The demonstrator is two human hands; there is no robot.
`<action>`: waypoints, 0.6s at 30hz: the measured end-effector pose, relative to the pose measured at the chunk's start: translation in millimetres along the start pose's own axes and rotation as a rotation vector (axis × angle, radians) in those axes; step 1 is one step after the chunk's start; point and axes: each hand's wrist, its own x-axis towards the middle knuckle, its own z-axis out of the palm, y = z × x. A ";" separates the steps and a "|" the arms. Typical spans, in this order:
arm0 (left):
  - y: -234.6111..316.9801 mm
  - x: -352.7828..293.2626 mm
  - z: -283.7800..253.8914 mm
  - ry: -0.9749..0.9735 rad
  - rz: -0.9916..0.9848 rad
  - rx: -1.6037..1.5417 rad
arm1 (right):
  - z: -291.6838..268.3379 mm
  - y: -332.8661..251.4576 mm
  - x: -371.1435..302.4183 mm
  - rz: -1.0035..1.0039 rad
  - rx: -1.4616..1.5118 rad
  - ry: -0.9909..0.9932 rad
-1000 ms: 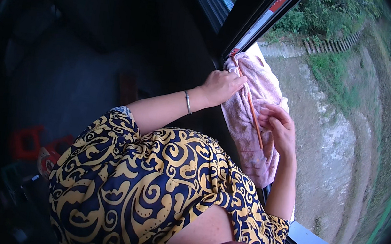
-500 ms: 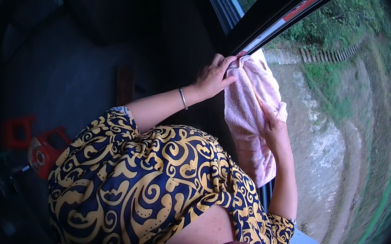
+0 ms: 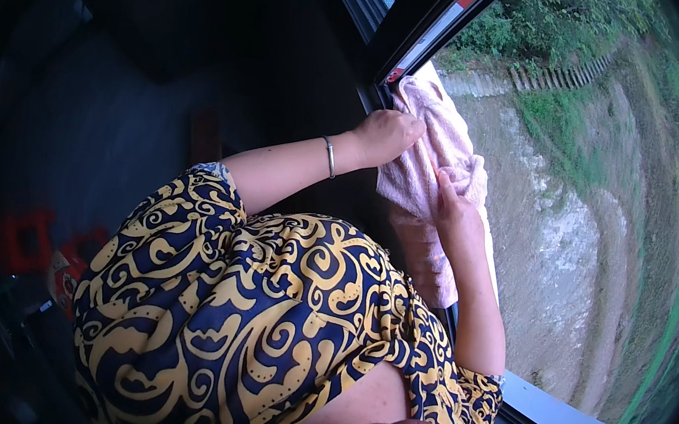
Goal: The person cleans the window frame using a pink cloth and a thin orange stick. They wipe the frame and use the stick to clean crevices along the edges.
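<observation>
Here, we see the left arm reaching across from the patterned shirt, its elbow bent, a silver bracelet around the wrist. The left hand is curled into a loose fist, back upward, its fingers clamped on the near edge of a pink towel. We find the right forearm rising from the lower right, and the right hand pinching the towel's middle, thumb on top; its other fingers are mostly hidden from us. The two hands are near each other but apart.

We see the towel lying along the open window's sill, its upper end bunched at the foot of the dark window frame. It looks soft and fluffy, pale where daylight hits, creased between the hands, and its lower part runs down in folds beside the right forearm.
</observation>
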 end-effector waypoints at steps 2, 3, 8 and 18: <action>12.8 -3.2 3.3 -0.013 0.110 0.054 | 1.6 19.5 -13.5 -0.013 0.068 0.016; 13.8 0.0 5.9 0.007 0.120 0.035 | 3.0 24.8 -16.0 -0.025 0.102 0.023; -13.9 8.9 2.8 0.084 0.037 0.179 | 18.8 -6.7 58.4 -0.034 0.122 0.091; 18.7 -8.9 4.1 -0.059 0.089 -0.020 | -18.7 13.8 -17.4 -0.021 -0.009 -0.023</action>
